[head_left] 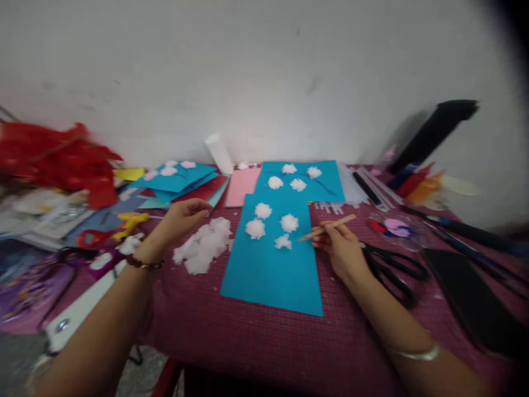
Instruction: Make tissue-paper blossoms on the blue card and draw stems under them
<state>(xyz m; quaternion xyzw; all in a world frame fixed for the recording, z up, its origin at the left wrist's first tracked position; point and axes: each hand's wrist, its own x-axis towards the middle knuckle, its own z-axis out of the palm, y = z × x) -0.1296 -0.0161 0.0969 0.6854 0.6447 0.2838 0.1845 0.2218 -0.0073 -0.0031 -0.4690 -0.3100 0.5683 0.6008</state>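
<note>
Gripping the wooden stick (343, 221) between the fingers of the right hand (343, 251), with the pointed end just beside the small white tuft (283, 241) on the blue sheet (273, 281). Likely light and stiff; best pinched mid-shaft. For the tuft, probably soft and easily crushed, so best taken gently by an edge. Loosely open at the left hand (184, 215), with nothing visible in the grasp, near the white pile (204, 245) on the counter (185, 331).
</note>
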